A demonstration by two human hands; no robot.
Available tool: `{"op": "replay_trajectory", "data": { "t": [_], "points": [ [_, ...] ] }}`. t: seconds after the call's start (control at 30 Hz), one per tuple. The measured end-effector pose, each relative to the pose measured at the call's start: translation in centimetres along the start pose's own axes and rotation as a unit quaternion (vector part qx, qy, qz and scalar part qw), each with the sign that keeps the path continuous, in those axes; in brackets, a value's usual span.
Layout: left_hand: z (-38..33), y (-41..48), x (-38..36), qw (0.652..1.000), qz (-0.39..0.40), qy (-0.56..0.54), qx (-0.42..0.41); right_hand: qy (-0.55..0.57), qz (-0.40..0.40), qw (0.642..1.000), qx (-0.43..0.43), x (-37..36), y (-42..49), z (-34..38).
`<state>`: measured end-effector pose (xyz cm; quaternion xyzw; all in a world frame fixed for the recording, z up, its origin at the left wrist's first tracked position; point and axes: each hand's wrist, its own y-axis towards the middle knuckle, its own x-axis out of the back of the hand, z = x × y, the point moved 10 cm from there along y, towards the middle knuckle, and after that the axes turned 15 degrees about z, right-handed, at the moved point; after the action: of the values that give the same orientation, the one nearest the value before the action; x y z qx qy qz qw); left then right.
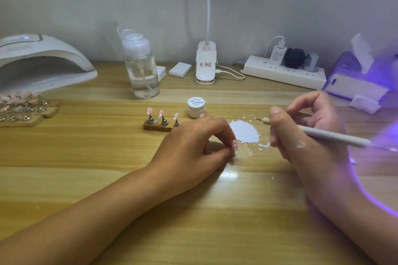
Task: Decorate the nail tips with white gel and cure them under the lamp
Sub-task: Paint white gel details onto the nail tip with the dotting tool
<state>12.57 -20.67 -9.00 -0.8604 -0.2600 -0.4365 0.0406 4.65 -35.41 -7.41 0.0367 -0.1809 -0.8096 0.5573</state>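
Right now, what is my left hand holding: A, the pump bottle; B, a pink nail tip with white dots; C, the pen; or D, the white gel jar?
B: the left hand pinches a pink nail tip dotted with white, while the pen is in the right hand and the gel jar stands untouched on the table.

The left edge cuts off the curing lamp (43, 60) and the blurred rows of nail-tip stands (23, 111). The left hand (189, 146) hides one end of the wooden stand (157, 127) and most of the nail tip (234, 145) it pinches. The nail art pen (333, 137), gripped by the right hand (312, 118), fades into violet glare; its tip is too small to tell.
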Motion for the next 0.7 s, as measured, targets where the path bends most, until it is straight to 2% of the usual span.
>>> {"op": "replay_trajectory", "data": {
  "t": [0.07,0.13,0.2,0.4,0.57,0.7],
  "points": [
    [0.0,0.0,0.0,1.0,-0.001,0.0,0.0,-0.071,0.002,0.997,-0.019,0.8,0.6,-0.3],
    [0.0,0.0,0.0,1.0,-0.001,-0.004,0.001,-0.151,0.024,0.985,-0.075,1.0,1.0,-1.8],
    [0.1,0.0,0.0,1.0,-0.002,-0.008,0.003,-0.185,0.037,0.975,-0.119,1.1,1.1,-3.3],
    [0.4,0.1,0.0,1.0,0.001,-0.021,0.012,-0.214,0.07,0.965,-0.136,0.6,1.2,-3.9],
    [0.2,0.2,0.1,1.0,0.001,-0.02,0.011,-0.232,0.065,0.962,-0.13,0.6,1.2,-3.5],
    [0.3,0.1,0.2,1.0,-0.001,-0.025,0.017,-0.176,0.028,0.978,-0.108,1.1,1.1,-2.2]
  ]
}}
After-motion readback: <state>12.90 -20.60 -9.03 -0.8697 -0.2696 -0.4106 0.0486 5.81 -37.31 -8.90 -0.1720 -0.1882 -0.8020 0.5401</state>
